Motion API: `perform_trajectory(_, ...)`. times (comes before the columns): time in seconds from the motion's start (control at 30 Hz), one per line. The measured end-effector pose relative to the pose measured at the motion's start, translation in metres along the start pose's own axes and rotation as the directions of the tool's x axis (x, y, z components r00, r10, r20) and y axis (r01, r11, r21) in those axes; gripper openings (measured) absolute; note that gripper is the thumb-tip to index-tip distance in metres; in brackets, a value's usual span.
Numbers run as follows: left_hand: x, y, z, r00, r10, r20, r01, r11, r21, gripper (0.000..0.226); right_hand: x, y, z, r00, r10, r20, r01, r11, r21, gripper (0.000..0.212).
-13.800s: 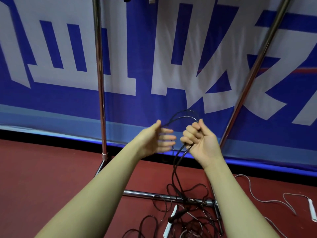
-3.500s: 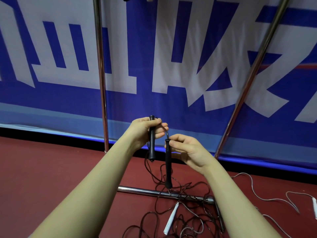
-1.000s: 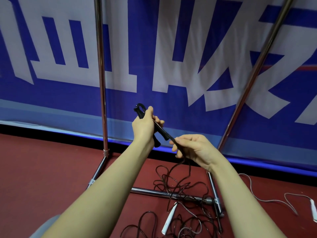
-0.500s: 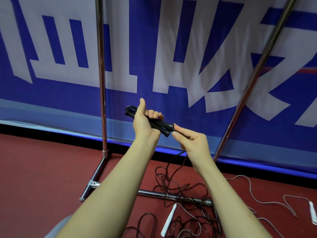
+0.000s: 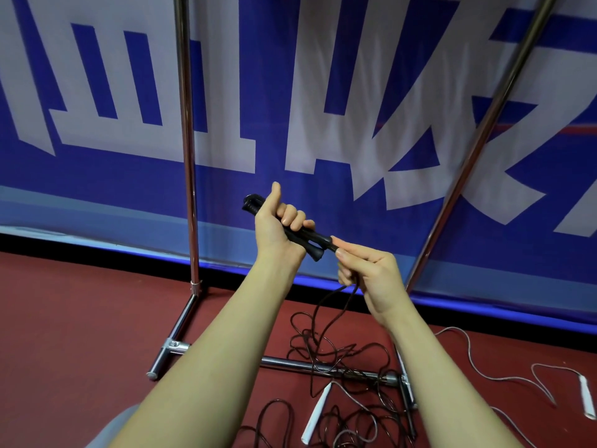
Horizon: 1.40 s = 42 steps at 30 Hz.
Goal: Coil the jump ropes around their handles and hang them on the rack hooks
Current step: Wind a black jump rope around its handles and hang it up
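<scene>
My left hand (image 5: 280, 223) grips both black jump-rope handles (image 5: 315, 242) together in a fist, thumb up, the pair tilted down to the right. My right hand (image 5: 368, 273) sits just below their right end and pinches the black rope (image 5: 326, 315) where it leaves the handles. From there the rope drops in two strands to a loose tangle on the floor. The metal rack (image 5: 187, 150) stands behind my hands; its hooks are out of view.
A white-handled rope (image 5: 315, 412) lies mixed with the black tangle over the rack's bottom bar (image 5: 290, 363). Another white handle (image 5: 587, 396) and cord lie at the right. A blue and white banner (image 5: 323, 92) backs the red floor (image 5: 80, 318).
My left hand has stayed closed round the two handles and tilted them slightly. My right hand slid off the handle ends onto the rope just below them.
</scene>
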State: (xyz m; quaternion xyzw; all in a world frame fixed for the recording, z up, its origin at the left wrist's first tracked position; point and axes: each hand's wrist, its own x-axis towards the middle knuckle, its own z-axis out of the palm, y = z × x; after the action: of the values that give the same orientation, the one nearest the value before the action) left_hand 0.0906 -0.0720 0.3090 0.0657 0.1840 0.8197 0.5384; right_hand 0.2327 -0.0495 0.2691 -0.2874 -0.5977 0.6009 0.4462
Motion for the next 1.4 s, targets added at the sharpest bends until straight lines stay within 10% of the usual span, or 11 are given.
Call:
perform_trajectory(0.23, -0.007, -0.01, 0.007, 0.989, 0.143, -0.037, -0.137, 0.98, 0.145, 0.055, 0.003, -0.001, 0.002, 0.997, -0.007, 0.083, 0.028, 0.967, -0.253, 0.019)
perform_trajectory(0.77, -0.002, -0.011, -0.005, 1.0, 0.028, 0.006, -0.029, 0.999, 0.044, 0.052, 0.003, 0.001, 0.013, 0.994, -0.013, 0.107, 0.03, 0.986, -0.161, 0.009)
perform_trajectory(1.0, 0.007, -0.013, -0.022, 0.988, 0.145, -0.046, -0.118, 0.919, 0.377, 0.028, 0.005, 0.007, -0.002, 1.0, 0.005, -0.028, -0.01, 0.988, -0.155, 0.01)
perform_trajectory(1.07, 0.007, -0.01, -0.032, 0.959, 0.283, 0.023, -0.226, 0.713, 0.664, 0.043, 0.007, 0.009, -0.009, 0.998, 0.009, -0.068, -0.024, 0.976, -0.216, 0.014)
perform_trajectory(1.17, 0.006, -0.003, -0.046, 0.81, 0.357, 0.465, -0.525, 0.087, 0.847, 0.047, 0.009, 0.012, -0.017, 0.998, 0.016, -0.059, -0.036, 0.935, -0.352, 0.015)
perform_trajectory(1.3, 0.009, 0.013, -0.059, 0.539, -0.163, 0.826, -0.708, -0.62, 0.339, 0.062, 0.006, 0.013, -0.018, 0.999, 0.031, 0.019, -0.02, 0.898, -0.44, 0.012)
perform_trajectory(1.4, 0.015, 0.02, -0.067, 0.404, -0.342, 0.848, -0.606, -0.795, -0.032, 0.061, 0.003, 0.008, -0.016, 0.995, 0.059, 0.084, -0.026, 0.935, -0.353, 0.011)
